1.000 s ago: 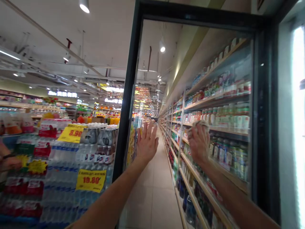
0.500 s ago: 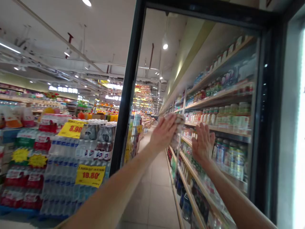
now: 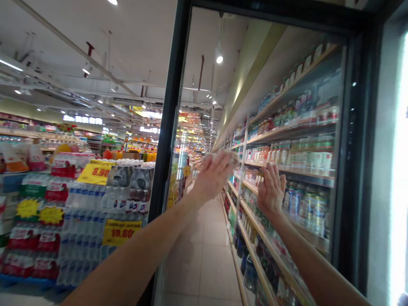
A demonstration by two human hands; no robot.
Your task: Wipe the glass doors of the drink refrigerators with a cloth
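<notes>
A black-framed glass door stands open in front of me, with shelves showing through its pane. My left hand is against the glass, holding a pale cloth under its fingers; motion blurs both, and most of the cloth is hidden. To the right, my right hand rests on the pane with its fingers stretched out, holding nothing.
Shelves of bottled drinks run along the right side behind the glass. Stacked packs of bottled water with yellow price signs stand at left. A tiled floor leads away between them. A bright lit edge is at far right.
My left hand has slid a little to the left with the cloth across the glass. My right hand stays in nearly the same spot on the pane.
</notes>
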